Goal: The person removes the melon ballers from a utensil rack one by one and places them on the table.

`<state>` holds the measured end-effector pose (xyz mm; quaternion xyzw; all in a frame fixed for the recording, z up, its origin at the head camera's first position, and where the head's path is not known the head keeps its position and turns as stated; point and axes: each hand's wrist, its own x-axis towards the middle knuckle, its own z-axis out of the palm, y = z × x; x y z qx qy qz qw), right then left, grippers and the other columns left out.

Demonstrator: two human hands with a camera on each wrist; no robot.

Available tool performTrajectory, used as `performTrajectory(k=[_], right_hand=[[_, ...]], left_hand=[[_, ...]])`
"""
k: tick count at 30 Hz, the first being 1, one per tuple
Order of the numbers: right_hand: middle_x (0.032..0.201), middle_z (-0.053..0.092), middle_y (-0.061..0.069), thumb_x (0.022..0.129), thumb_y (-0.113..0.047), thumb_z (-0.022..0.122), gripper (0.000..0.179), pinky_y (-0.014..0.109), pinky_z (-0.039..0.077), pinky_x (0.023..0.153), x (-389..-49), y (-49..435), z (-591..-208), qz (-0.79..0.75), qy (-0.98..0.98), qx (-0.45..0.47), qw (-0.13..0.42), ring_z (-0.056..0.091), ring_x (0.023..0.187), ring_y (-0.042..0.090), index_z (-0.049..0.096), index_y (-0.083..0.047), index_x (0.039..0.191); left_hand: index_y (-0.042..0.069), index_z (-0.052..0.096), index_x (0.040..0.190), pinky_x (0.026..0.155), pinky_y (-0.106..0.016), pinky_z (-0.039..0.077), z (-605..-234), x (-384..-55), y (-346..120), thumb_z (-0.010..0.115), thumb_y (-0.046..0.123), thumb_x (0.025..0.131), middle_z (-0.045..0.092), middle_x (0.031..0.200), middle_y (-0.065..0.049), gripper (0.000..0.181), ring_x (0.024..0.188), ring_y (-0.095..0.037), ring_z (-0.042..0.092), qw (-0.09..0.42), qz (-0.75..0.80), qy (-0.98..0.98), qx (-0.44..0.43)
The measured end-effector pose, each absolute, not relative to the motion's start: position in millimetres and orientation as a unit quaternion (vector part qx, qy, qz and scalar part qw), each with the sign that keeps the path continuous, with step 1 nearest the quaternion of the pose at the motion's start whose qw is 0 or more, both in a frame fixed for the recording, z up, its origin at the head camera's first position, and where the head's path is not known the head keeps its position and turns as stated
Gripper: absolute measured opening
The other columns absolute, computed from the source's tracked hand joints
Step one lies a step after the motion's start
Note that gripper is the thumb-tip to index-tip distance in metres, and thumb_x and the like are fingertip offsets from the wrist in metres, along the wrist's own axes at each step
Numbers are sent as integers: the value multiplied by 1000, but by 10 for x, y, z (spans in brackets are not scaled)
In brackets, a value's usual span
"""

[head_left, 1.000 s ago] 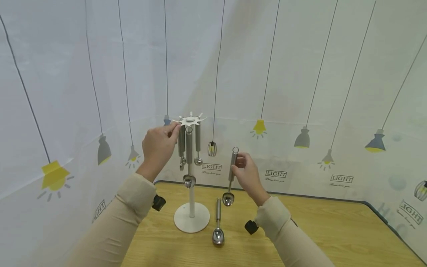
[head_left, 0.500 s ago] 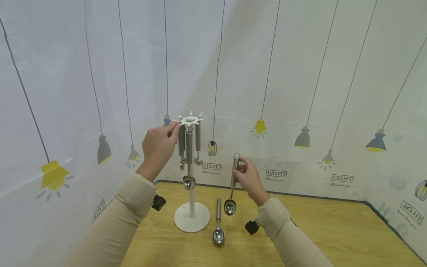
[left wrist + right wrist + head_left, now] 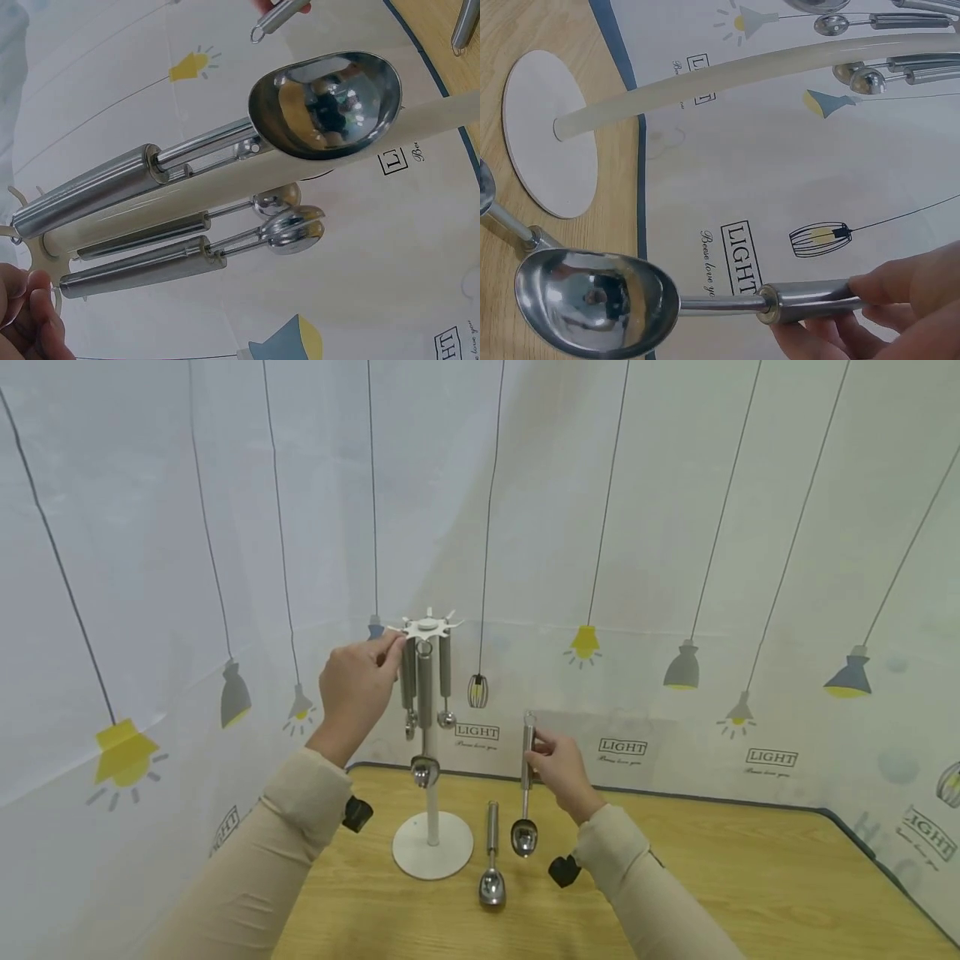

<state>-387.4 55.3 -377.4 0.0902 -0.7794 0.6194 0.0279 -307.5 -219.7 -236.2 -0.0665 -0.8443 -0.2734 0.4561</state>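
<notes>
My right hand (image 3: 562, 772) grips the steel handle of an ice cream scoop (image 3: 525, 837), held nearly upright with its bowl down, right of a white utensil stand (image 3: 432, 852). The right wrist view shows this scoop's shiny oval bowl (image 3: 596, 304) close up. With its fingertips my left hand (image 3: 358, 681) pinches a prong of the stand's star-shaped top (image 3: 429, 627). From the stand's front hangs another ice cream scoop (image 3: 425, 689). Behind it hang several smaller round-headed steel utensils (image 3: 292, 229), partly hidden. A further scoop (image 3: 492, 864) lies on the table.
The wooden table (image 3: 720, 877) has a dark edge along the back and right. White curtain walls (image 3: 637, 527) printed with hanging lamps rise behind and at the left. Dark wrist devices (image 3: 565, 871) sit below both cuffs.
My right hand has lowered the scoop, and the scoop has turned to hang straighter with its bowl lower. My left hand stays at the stand's top.
</notes>
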Motion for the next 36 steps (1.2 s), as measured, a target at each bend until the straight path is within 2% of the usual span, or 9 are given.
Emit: performTrajectory(k=[7,11,17,21,28,36], right_hand=[[131,59,29,98,5,58,58,46,60,79,-3890,540,-3848,643,-764,51,8,65,110,42,46,-11,152],[130,58,30,98,6,58,57,49,59,80,-3907,535,-3893,646,-762,47,-4,66,106,42,46,-9,151],[130,57,32,97,7,58,53,52,59,78,-3950,527,-4037,638,-769,42,-27,63,113,45,49,-3,149],[130,57,33,97,7,57,52,53,59,79,-3970,531,-4126,640,-766,39,-41,62,113,46,48,-1,148],[126,60,30,97,6,57,47,52,59,79,-3983,560,-4249,640,-766,33,-51,65,103,38,51,2,144],[131,57,31,97,5,56,48,51,58,80,-3974,570,-4414,638,-767,22,-73,64,104,38,48,6,145]], left_hand=[[10,73,123,44,-30,29,-2356,-3052,-2195,60,31,104,69,67,-6,31,48,-16,51,449,-276,-847,-66],[10,73,123,44,-29,30,-2357,-3054,-2197,61,29,104,70,69,-7,29,49,-15,50,451,-278,-846,-64],[10,74,122,44,-29,30,-2367,-3071,-2199,61,30,104,70,68,-6,30,50,-16,55,452,-277,-845,-65],[11,74,121,43,-30,31,-2372,-3085,-2199,60,31,104,69,67,-5,29,50,-16,55,453,-277,-845,-65],[12,74,122,44,-30,31,-2366,-3074,-2192,61,31,104,67,64,-5,29,49,-17,51,453,-278,-844,-65],[11,75,121,44,-30,31,-2359,-3062,-2186,61,29,104,68,66,-6,28,49,-16,51,451,-275,-847,-63]])
